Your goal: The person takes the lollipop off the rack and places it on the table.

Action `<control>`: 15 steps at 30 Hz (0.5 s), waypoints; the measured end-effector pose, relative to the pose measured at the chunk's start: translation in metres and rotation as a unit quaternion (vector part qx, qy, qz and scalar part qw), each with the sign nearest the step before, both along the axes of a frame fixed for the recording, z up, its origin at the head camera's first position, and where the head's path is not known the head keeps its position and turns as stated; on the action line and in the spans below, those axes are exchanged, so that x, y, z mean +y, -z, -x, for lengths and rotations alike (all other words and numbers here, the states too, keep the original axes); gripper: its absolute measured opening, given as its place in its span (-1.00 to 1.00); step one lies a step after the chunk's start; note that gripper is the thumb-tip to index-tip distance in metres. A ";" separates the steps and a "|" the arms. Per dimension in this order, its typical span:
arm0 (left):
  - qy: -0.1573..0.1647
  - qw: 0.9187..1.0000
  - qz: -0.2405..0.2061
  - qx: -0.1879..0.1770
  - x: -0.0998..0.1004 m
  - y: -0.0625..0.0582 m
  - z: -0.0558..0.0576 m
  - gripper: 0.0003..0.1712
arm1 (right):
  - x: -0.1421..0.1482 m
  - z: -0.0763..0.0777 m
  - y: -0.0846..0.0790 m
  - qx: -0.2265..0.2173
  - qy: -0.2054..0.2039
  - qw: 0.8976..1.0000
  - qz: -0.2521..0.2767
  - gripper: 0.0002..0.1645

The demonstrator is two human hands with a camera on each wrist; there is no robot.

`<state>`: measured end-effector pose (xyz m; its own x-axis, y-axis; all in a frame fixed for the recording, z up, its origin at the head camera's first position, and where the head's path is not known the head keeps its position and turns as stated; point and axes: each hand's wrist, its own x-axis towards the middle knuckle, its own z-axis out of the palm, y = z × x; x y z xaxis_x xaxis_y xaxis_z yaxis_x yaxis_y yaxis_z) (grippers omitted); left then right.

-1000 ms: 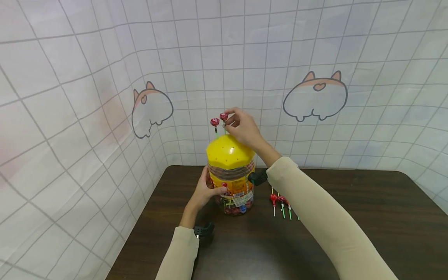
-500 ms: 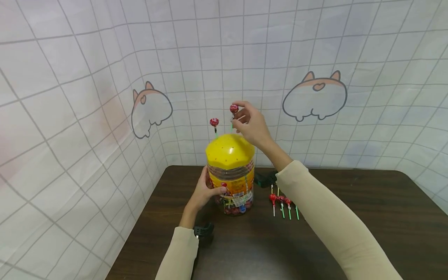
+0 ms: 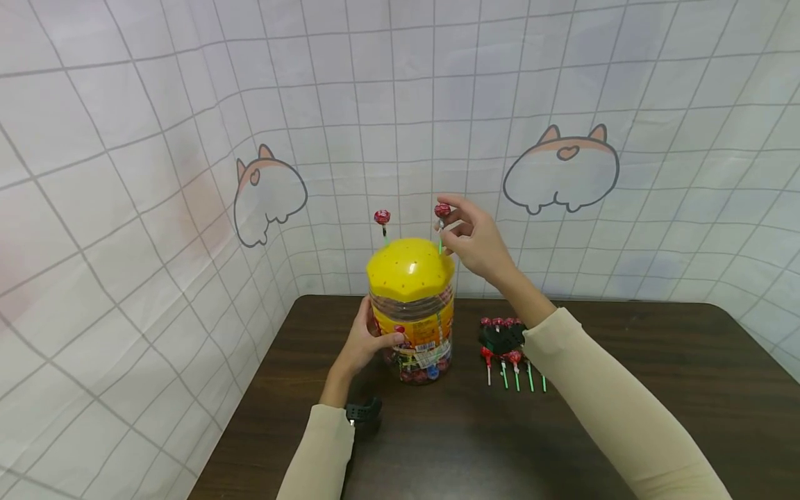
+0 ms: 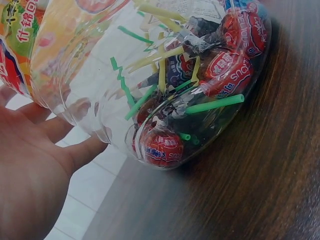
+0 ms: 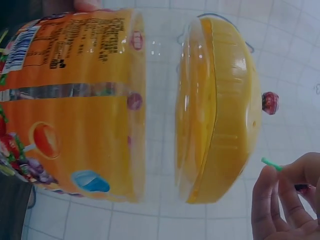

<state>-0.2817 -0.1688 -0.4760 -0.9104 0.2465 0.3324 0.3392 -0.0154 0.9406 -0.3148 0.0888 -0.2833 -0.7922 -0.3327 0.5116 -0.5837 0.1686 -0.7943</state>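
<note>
My left hand (image 3: 362, 344) grips the side of a clear plastic candy jar (image 3: 412, 330) with a yellow domed lid (image 3: 409, 267). Wrapped lollipops (image 4: 227, 72) lie loose in its bottom, as the left wrist view shows. Above the right part of the lid, my right hand (image 3: 480, 244) pinches a red-wrapped lollipop (image 3: 442, 210) by its green stick (image 5: 270, 164), head up. In the right wrist view, the stick's lower tip is free and a small gap from the lid. Another red lollipop (image 3: 382, 217) stands upright in the top of the lid.
Right of the jar, several lollipops lie in two rows on the dark wooden table (image 3: 625, 375): a front row (image 3: 515, 357) and a back row (image 3: 498, 322), partly behind the black right wrist strap (image 3: 502, 339). A white gridded cloth (image 3: 431, 90) hangs behind and at the left.
My right hand has carried its lollipop rightward across the lid, rising first and then lowering. More of the lollipops on the table have come into sight. My left hand and the jar stay put.
</note>
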 end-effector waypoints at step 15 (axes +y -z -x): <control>0.003 1.000 -0.007 0.001 0.002 -0.002 -0.002 0.06 | 0.034 -0.006 0.022 -0.019 -0.002 1.000 -0.011 -0.27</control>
<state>-0.2801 -0.1664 -0.4740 -0.9081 0.2471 0.3380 0.3413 -0.0308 0.9395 -0.3083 0.1231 -0.3052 -0.8099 -0.3465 0.4733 -0.5535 0.1845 -0.8121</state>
